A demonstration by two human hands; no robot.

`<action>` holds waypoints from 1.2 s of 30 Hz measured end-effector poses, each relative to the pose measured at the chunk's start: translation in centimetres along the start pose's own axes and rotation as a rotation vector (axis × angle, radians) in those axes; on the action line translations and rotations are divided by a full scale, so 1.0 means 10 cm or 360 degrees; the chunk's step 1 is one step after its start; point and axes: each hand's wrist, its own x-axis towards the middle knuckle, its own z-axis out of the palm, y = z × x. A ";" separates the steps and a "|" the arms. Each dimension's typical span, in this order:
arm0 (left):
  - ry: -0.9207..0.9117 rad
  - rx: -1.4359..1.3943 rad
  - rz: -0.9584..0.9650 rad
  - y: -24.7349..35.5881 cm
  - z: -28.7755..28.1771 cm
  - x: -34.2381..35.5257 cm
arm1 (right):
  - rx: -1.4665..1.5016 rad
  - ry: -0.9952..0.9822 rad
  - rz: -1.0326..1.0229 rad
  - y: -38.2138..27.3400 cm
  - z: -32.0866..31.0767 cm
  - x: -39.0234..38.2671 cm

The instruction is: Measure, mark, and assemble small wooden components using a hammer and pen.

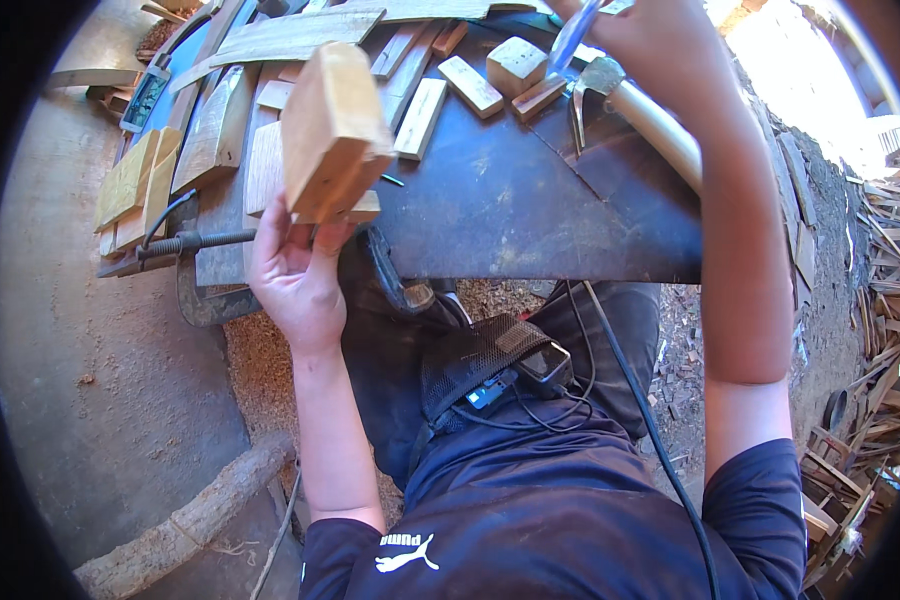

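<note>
In my left hand a thick rectangular wooden block is held up above the bench's near edge, fingers and thumb gripping its lower end. My right hand is at the far right of the bench, partly cut off by the top of the view. Its fingers close around a slim, translucent blue object whose kind I cannot make out. Just below that hand lies a claw hammer, its pale handle running under my right forearm. Small wooden blocks lie near the hammer head.
A dark bench top carries several boards and offcuts on its left. A metal clamp grips the near edge. A device with a screen stands far left. A black cable crosses my lap. Scrap wood is piled right.
</note>
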 end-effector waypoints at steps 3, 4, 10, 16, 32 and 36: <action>0.0143 -0.0144 -0.0054 0.00 0.00 0.01 | -0.0036 -0.0012 -0.0131 0.14 0.13 -0.05; 0.0163 -0.0142 -0.0042 0.01 0.02 0.02 | -0.0048 -0.0045 -0.0093 0.18 0.12 -0.06; 0.0178 -0.0173 -0.0026 0.04 0.04 -0.02 | -0.0179 -0.0113 -0.0490 0.16 0.14 -0.12; 0.0158 -0.0268 -0.0053 0.04 0.05 -0.02 | -0.0243 -0.0453 -0.0760 -0.08 0.50 -0.09; -0.0230 -0.0070 0.0047 0.03 -0.03 -0.05 | 0.1078 -0.0405 0.0126 -0.29 0.20 -0.88; -0.0366 0.0059 0.0047 0.05 -0.03 0.01 | 0.0779 -0.0184 -0.0041 -0.23 0.40 -1.12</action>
